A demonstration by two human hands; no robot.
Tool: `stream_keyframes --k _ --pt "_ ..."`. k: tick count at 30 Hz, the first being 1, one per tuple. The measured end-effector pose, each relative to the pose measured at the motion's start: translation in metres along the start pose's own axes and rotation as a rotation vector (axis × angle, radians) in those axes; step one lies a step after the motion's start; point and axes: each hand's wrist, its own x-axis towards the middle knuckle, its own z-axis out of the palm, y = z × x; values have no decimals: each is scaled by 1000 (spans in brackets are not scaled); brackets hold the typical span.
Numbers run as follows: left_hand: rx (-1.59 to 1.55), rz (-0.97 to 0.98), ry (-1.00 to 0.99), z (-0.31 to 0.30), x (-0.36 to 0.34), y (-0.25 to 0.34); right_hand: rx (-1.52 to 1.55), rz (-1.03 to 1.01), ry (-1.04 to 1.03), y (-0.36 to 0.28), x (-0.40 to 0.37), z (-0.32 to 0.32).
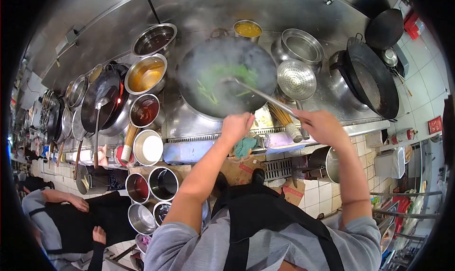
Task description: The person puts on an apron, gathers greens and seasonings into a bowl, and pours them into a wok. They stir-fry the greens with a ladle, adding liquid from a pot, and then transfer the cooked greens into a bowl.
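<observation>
The right hand is closing firmly around the near end of the ladle, and the ladle's long handle is running from this hand away and to the left, so its far end is reaching into the middle of the wok. The long axis is therefore lying on a diagonal, from the person's right side near the body to the greens, which are sitting in the wok under a light steam. The left hand is staying closed like a fist just at the near rim of the wok, directly in front of the body; it is looking as if it is gripping the rim or a handle there, but the fingers are covering this part and I cannot tell exactly what they are holding. Of the 2 hands, the left one is nearer to the wok, while the right one is standing further back and is touching the greens only through the ladle. A round strainer is resting just to the right of the wok, very near the ladle's handle, and a cloth is lying on the edge of the surface just below the left hand.
</observation>
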Motion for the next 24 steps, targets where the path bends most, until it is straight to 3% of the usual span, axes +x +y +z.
stream_keyframes --k 2,5,6,8,12,13,15,18,21,24 --pt "-40 -12 3 18 -31 2 -44 30 61 -10 16 15" --pt "-114 -119 -257 17 -72 19 23 49 195 -23 17 12" --pt "-129 -89 -190 10 -73 28 19 40 200 -27 13 6" --pt "-90 -40 -73 -11 -44 34 61 27 157 -29 -1 -3" --pt "-105 -70 -46 -22 6 -2 92 -7 27 -30 -38 -41" --pt "-104 -62 -35 -27 8 0 84 -11 37 -31 -49 -58" --pt "-102 -133 -128 -42 3 16 65 26 -169 -35 -70 -86" --pt "-90 -66 -152 -78 0 53 -4 -23 -184 -41 -80 -102" --pt "-123 -27 -102 -75 25 38 -73 -29 -106 -41 -50 -78" --pt "-84 23 -56 -30 27 1 -125 62 -36 -44 3 -24"
